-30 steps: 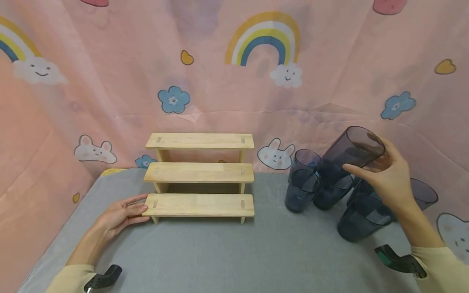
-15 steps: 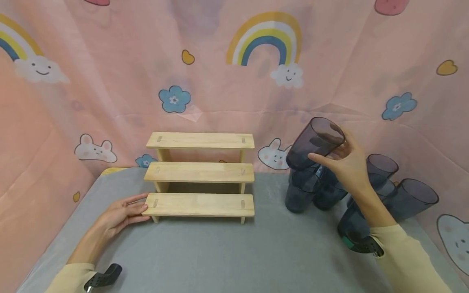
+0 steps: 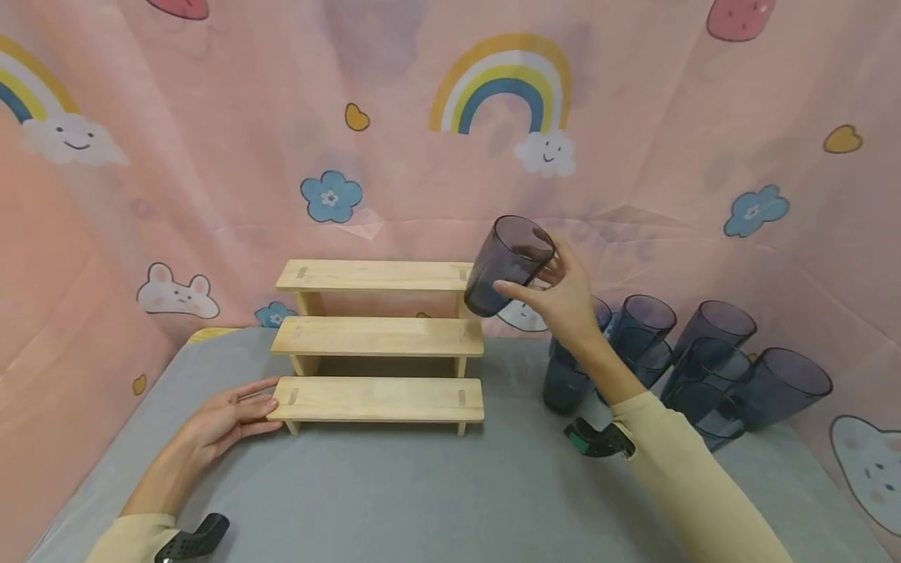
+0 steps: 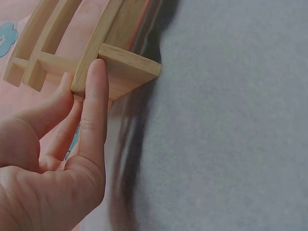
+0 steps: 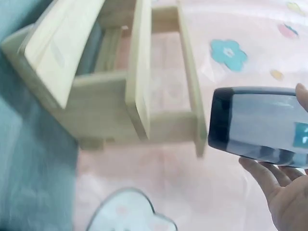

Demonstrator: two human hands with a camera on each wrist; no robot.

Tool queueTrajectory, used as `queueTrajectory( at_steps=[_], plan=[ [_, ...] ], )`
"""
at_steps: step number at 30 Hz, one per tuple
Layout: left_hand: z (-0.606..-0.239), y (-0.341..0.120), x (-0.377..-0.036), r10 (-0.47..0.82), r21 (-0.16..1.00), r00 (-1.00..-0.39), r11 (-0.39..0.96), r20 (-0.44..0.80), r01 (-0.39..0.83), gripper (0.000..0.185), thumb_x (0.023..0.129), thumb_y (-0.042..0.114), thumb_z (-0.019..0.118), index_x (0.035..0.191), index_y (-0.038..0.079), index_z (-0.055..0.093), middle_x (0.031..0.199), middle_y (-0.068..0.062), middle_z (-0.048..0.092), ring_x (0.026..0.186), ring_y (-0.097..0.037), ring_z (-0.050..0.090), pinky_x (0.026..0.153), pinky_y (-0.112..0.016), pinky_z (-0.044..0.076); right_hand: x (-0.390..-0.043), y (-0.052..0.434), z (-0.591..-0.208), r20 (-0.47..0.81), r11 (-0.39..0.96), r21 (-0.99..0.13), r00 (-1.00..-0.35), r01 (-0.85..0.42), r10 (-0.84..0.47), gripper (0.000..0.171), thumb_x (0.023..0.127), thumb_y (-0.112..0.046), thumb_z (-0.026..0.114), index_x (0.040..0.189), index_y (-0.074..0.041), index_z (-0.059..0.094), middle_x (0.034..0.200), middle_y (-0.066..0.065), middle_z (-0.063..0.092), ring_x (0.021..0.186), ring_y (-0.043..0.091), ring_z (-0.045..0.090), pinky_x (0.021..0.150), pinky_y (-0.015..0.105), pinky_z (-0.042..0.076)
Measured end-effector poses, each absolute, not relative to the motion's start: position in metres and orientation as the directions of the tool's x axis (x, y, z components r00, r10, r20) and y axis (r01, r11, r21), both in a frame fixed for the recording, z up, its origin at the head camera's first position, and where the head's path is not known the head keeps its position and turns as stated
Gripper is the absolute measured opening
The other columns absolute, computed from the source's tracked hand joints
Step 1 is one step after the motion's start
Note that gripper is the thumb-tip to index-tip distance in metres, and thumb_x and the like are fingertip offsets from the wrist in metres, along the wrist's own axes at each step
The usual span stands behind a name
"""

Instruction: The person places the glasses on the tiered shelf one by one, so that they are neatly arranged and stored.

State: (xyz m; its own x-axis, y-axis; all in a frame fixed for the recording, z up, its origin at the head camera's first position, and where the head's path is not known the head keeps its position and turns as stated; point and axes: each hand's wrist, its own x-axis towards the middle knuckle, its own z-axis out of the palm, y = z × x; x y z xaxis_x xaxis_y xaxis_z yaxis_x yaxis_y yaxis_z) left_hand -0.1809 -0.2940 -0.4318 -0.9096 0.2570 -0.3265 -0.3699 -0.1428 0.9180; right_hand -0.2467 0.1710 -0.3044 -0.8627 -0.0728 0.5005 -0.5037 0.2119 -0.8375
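Observation:
A three-tier wooden shelf [image 3: 380, 336] stands on the grey cloth at centre left. My left hand [image 3: 228, 422] pinches the left end of its lowest board; in the left wrist view the thumb and a finger [image 4: 94, 110] lie on either side of the board's end. My right hand [image 3: 563, 297] grips a dark, see-through tumbler [image 3: 503, 262] near its rim, tilted with its mouth up and to the right. The tumbler is in the air and overlaps the right end of the top board in the head view. Its dark base [image 5: 220, 118] points toward the shelf in the right wrist view.
Several more dark tumblers [image 3: 784, 387] stand in a cluster on the right of the grey cloth [image 3: 422, 493], some partly hidden behind my right hand and forearm. A pink printed curtain [image 3: 394, 47] hangs close behind the shelf and along the sides.
My right hand has carried the tumbler leftward from above the cluster to the right end of the shelf's top board. The left hand has stayed on the lowest board.

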Motion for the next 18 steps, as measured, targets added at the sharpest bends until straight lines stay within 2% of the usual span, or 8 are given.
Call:
queueTrajectory(
  at_steps=[6,13,18],
  plan=[
    [-0.430,-0.294,-0.181,0.265,0.912,-0.904,-0.146,-0.337,-0.383,0.082,0.096,0.003,0.062,0.154,-0.006,0.005,0.113,-0.005,0.062,0.102,-0.020,0.066,0.092,-0.040,0.054,-0.257,0.131,-0.304,0.525,0.155,-0.831,-0.845,-0.534,-0.099,0.083,0.076,-0.004,0.083,0.147,-0.016,0.042,0.128,0.012,0.063,0.111,0.023,0.062,0.094,0.040,0.053],
    [-0.429,-0.294,-0.182,0.279,0.919,-0.903,-0.128,-0.326,-0.372,0.081,0.096,0.004,0.062,0.154,-0.006,0.005,0.115,-0.005,0.061,0.103,-0.020,0.066,0.092,-0.040,0.055,-0.270,0.088,-0.300,0.546,0.079,-0.827,-0.829,-0.557,-0.120,0.082,0.074,-0.003,0.085,0.145,-0.011,0.044,0.125,0.014,0.063,0.113,0.030,0.061,0.098,0.039,0.051],
    [-0.428,-0.294,-0.182,0.270,0.917,-0.903,-0.132,-0.333,-0.378,0.082,0.096,0.003,0.062,0.154,-0.006,0.006,0.114,-0.005,0.061,0.102,-0.021,0.066,0.092,-0.041,0.054,-0.279,0.055,-0.302,0.528,0.052,-0.843,-0.842,-0.536,-0.111,0.084,0.073,-0.007,0.087,0.145,-0.013,0.045,0.125,0.011,0.063,0.113,0.027,0.062,0.096,0.037,0.052]
  ],
)
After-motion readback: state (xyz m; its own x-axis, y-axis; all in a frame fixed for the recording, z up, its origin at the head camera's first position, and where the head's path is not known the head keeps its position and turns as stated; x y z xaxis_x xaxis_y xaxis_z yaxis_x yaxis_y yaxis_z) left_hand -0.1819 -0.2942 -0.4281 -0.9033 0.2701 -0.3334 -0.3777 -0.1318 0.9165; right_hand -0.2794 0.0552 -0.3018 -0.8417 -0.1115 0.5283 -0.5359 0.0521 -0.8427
